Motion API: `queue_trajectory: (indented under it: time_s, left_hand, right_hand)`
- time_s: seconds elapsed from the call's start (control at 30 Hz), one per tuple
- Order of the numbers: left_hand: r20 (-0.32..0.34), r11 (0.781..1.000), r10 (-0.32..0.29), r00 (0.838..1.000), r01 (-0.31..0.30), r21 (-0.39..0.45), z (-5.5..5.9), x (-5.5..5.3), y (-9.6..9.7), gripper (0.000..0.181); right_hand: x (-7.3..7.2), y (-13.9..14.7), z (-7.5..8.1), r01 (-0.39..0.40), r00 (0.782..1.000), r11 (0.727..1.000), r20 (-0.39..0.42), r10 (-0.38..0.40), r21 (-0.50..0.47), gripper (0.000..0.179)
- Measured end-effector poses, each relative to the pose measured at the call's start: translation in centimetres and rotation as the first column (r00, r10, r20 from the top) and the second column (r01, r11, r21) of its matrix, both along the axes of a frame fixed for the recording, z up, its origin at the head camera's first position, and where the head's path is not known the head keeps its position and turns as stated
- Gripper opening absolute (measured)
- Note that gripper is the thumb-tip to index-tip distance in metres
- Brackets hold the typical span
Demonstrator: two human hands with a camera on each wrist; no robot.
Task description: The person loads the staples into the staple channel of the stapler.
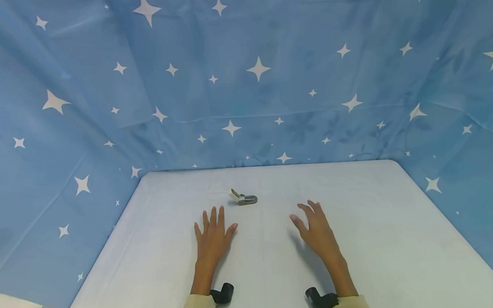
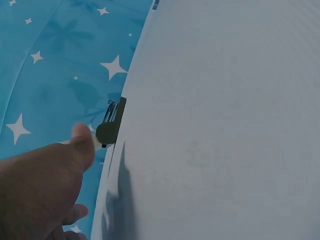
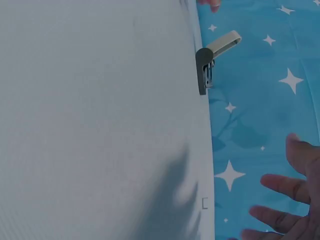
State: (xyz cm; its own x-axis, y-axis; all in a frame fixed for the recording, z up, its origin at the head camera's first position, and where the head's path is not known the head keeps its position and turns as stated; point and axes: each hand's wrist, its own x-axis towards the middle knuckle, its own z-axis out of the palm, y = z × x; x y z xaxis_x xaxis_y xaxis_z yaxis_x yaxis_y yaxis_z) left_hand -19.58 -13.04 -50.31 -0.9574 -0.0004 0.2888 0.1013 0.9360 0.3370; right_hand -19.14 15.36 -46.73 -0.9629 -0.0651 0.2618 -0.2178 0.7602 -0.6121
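Note:
A small stapler [image 1: 243, 198] with a dark grey-green base and a cream top cover lies toward the back of the white table. Its cover is swung up, baring the metal parts inside [image 3: 208, 74]. My left hand [image 1: 213, 242], fingers straight and spread, is just in front of the stapler. In the left wrist view the thumb of that hand [image 2: 47, 185] overlaps the cover. To the right, my right hand [image 1: 319, 233] hovers over the table with fingers loosely bent and nothing held. Its spread fingers [image 3: 287, 187] also show in the right wrist view.
The white table [image 1: 391, 252] ends at a blue curtain with white stars [image 1: 257, 94] behind and at both sides. A small bracket-shaped piece like a staple [image 3: 204, 203] lies near the table's edge in the right wrist view. Each wrist carries a black camera mount [image 1: 322, 300].

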Motion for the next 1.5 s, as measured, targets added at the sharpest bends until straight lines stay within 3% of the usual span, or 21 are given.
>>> queue_trajectory:
  time_s: [0.1, 0.2, 0.37, 0.5, 0.7, 0.87, 0.97, 1.2, 1.43, 1.5]
  left_hand:
    - [0.006, 0.994, -0.017, 1.000, 0.016, 0.106, -0.1, -0.5, 0.2, 0.065]
    - [0.012, 0.972, -0.040, 0.999, 0.037, 0.231, -0.5, -1.4, 0.4, 0.061]
    - [0.039, 0.906, -0.060, 0.997, 0.038, 0.421, -1.3, -3.8, 0.7, 0.057]
    - [-0.001, 0.883, -0.059, 0.998, 0.052, 0.467, -1.3, -5.8, 0.3, 0.053]
    - [-0.010, 0.834, -0.121, 0.993, 0.108, 0.541, -1.0, -7.7, -0.2, 0.057]
    - [0.008, 0.763, -0.180, 0.984, 0.134, 0.632, -0.9, -8.5, -0.3, 0.059]
    - [0.018, 0.735, -0.191, 0.981, 0.131, 0.665, -1.0, -8.7, -0.2, 0.057]
    - [0.002, 0.743, -0.167, 0.986, 0.124, 0.657, -1.0, -9.0, 0.2, 0.046]
    - [-0.005, 0.705, -0.156, 0.988, 0.115, 0.700, -0.5, -9.0, 0.4, 0.030]
    - [0.000, 0.705, -0.162, 0.987, 0.116, 0.699, -0.5, -8.9, 0.3, 0.030]
  right_hand:
    - [-0.3, -0.2, 0.0, 0.015, 1.000, 0.989, 0.016, -0.013, -0.146, 0.044]
    - [-0.5, -0.3, -0.2, 0.027, 0.993, 0.957, 0.122, 0.009, -0.289, 0.038]
    - [-0.9, -0.5, -1.2, 0.106, 0.936, 0.892, 0.347, 0.060, -0.439, 0.036]
    - [-0.9, -0.7, -2.1, 0.145, 0.904, 0.851, 0.418, 0.094, -0.505, 0.027]
    - [-0.7, -0.6, -2.4, 0.155, 0.888, 0.803, 0.437, 0.143, -0.576, 0.024]
    - [-0.7, -0.6, -2.7, 0.128, 0.887, 0.799, 0.428, 0.172, -0.587, 0.025]
    - [-0.7, -0.7, -2.8, 0.128, 0.884, 0.800, 0.433, 0.176, -0.587, 0.025]
    - [-0.5, -0.6, -2.9, 0.146, 0.888, 0.786, 0.429, 0.163, -0.600, 0.024]
    - [-0.5, -0.4, -2.9, 0.138, 0.894, 0.780, 0.415, 0.167, -0.611, 0.024]
    - [-0.5, -0.5, -2.9, 0.142, 0.893, 0.778, 0.418, 0.166, -0.613, 0.024]
